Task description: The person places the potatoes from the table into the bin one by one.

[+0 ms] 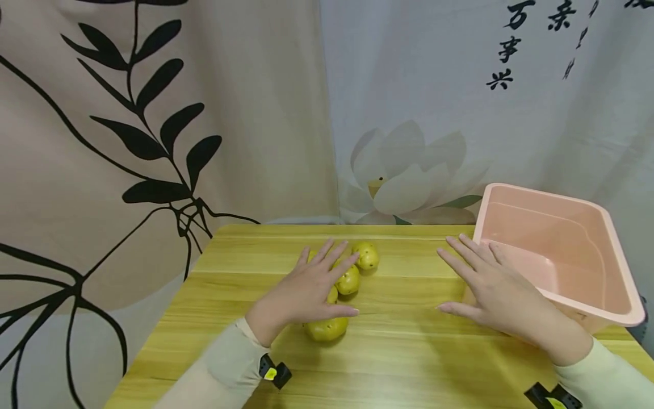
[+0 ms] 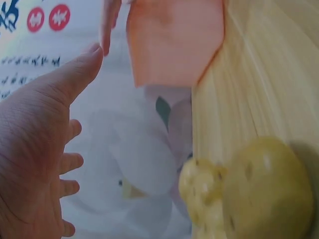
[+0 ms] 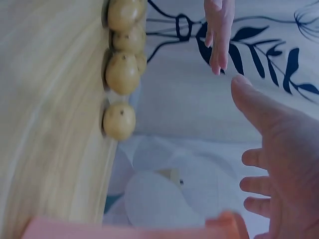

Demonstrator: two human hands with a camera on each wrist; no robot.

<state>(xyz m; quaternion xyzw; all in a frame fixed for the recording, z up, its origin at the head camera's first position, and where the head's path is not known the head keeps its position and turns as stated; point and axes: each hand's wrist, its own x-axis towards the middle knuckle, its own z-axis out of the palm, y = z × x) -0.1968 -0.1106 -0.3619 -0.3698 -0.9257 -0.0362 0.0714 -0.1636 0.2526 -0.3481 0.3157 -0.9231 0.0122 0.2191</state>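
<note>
Several yellow potatoes [image 1: 327, 330] lie in a loose group on the wooden table. My left hand [image 1: 311, 289] hovers over them with fingers spread and palm down, hiding part of the group in the head view. In the left wrist view, a large potato [image 2: 269, 191] sits below and to the side of that hand, apart from its fingers. My right hand [image 1: 493, 292] is held out flat beside a pink plastic bin [image 1: 562, 227], overlapping its near left edge in the head view. Nothing is in either hand. The right wrist view shows the potatoes [image 3: 122, 73] in a row across the table.
The wooden table [image 1: 398, 363] reaches back to a hanging cloth [image 1: 265, 113] printed with dark leaves, a pale lotus and black characters. The bin stands at the table's right side, its inside floor showing. A dark wrist strap [image 1: 274, 372] sits on my left sleeve.
</note>
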